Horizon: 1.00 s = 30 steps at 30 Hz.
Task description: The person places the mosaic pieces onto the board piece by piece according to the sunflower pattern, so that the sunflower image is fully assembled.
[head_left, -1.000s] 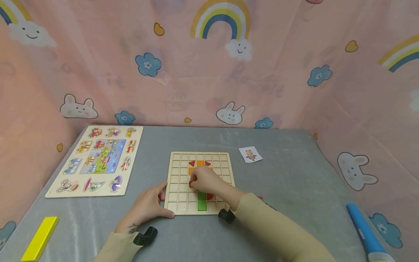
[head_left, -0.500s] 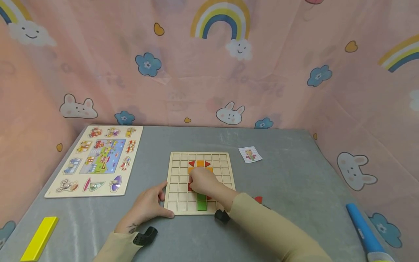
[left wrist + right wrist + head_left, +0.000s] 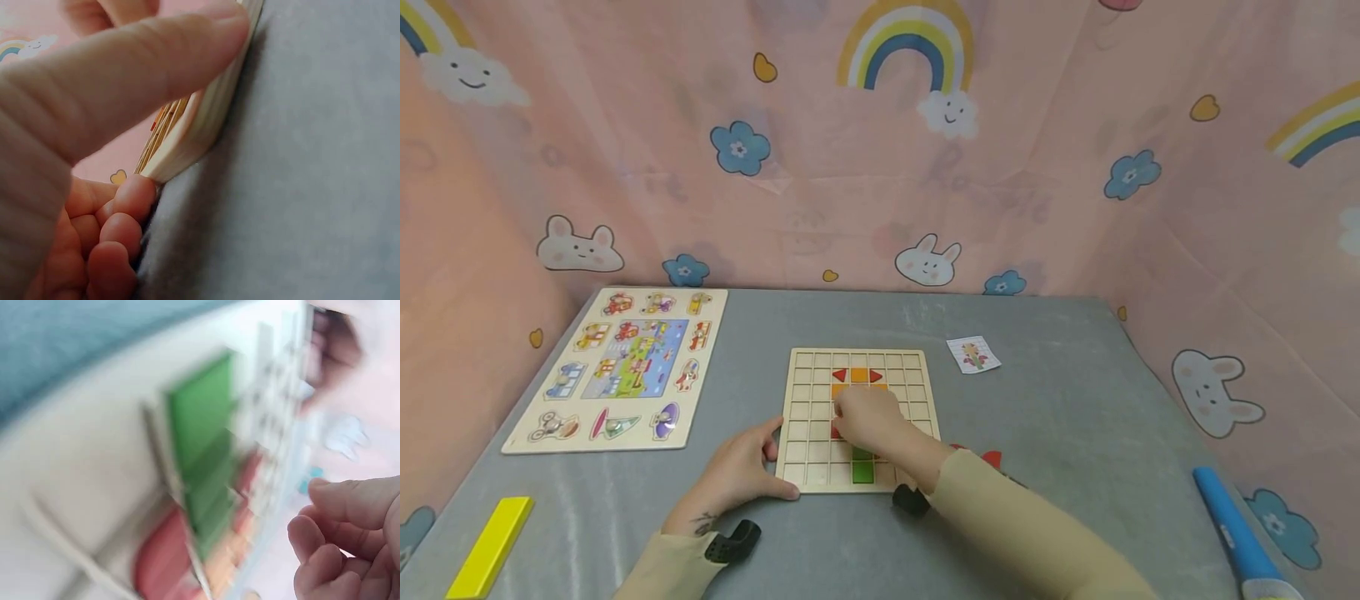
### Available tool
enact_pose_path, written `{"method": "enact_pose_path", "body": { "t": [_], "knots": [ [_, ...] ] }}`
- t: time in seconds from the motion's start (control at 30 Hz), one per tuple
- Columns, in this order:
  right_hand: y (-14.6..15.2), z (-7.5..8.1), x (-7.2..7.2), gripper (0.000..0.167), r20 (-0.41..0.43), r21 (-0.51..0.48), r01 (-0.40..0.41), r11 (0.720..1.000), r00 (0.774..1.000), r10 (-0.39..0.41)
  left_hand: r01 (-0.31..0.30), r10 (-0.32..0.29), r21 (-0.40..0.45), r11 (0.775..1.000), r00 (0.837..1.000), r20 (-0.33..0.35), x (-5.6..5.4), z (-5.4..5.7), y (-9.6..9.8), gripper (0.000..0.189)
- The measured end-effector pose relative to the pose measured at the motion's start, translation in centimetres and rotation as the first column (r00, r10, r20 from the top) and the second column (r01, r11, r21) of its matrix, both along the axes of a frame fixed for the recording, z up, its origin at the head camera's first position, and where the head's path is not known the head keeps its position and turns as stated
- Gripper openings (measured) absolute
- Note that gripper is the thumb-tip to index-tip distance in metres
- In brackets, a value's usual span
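The wooden grid board (image 3: 807, 408) lies mid-table, with an orange tile (image 3: 859, 375) between two red triangles at its top and a green tile (image 3: 862, 472) lower down. My left hand (image 3: 741, 462) holds its near left corner, thumb along the front edge and fingers at the left side. Over the board's centre is my right hand (image 3: 872, 417), fingertips right at a red piece (image 3: 835, 432). Its fingers are loosely curled in the right wrist view, with nothing visible between them. Another red piece (image 3: 165, 556) sits beside the green ones there, blurred.
Red pieces (image 3: 992, 459) lie right of the board, partly hidden by the right sleeve. A small picture card (image 3: 973, 354) lies behind them. The vehicle puzzle board (image 3: 572, 333) is at left, a yellow bar (image 3: 492, 546) at near left, a blue-handled object (image 3: 1232, 521) at near right.
My right hand brought a red piece down into a left-centre cell of the board and shifted slightly forward, fingertips off most of it. More red shows beyond the right sleeve. My left hand stayed still.
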State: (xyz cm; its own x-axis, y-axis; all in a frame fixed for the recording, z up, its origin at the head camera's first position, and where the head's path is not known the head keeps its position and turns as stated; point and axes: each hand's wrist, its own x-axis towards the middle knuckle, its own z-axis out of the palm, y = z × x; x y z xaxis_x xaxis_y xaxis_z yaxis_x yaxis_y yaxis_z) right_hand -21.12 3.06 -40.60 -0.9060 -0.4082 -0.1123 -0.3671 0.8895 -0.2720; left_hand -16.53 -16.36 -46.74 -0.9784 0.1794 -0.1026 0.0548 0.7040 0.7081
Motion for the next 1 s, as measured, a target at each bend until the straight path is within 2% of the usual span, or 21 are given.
{"method": "enact_pose_path", "body": {
  "t": [0.17, 0.3, 0.43, 0.6, 0.7, 0.8, 1.0],
  "knots": [
    [3.6, 2.5, -0.4, 0.012, 0.000, -0.172, 0.064, 0.983, 0.998, -0.065, -0.002, 0.002, 0.001, 1.000, 1.000, -0.004, 0.0, -0.1, 0.1, 0.110],
    [7.7, 3.1, -0.9, 0.016, 0.030, -0.188, 0.142, 0.972, 0.990, -0.139, -0.005, 0.005, 0.006, 1.000, 1.000, -0.007, 0.0, -0.1, 0.1, 0.110],
    [11.8, 2.2, -0.9, 0.021, 0.048, -0.109, 0.186, 0.976, 0.982, -0.182, 0.001, -0.001, 0.003, 1.000, 1.000, -0.010, 0.0, -0.1, 0.0, 0.110],
    [14.8, 0.3, 0.4, 0.018, 0.074, 0.007, 0.215, 0.977, 0.974, -0.215, 0.005, -0.005, 0.001, 1.000, 1.000, -0.002, 0.0, 0.0, -0.1, 0.110],
    [15.2, -1.0, 1.5, 0.012, 0.090, 0.034, 0.218, 0.975, 0.971, -0.220, 0.008, -0.008, 0.001, 1.000, 1.000, 0.000, 0.0, 0.0, -0.1, 0.110],
    [15.1, -2.0, 2.4, 0.013, 0.095, 0.037, 0.221, 0.975, 0.970, -0.224, 0.011, -0.011, -0.002, 1.000, 1.000, -0.004, 0.0, 0.1, -0.1, 0.110],
    [14.5, -2.6, 3.0, 0.011, 0.094, 0.013, 0.243, 0.970, 0.965, -0.243, 0.014, -0.014, -0.010, 1.000, 1.000, -0.004, 0.0, 0.0, 0.0, 0.109]
  ]
}}
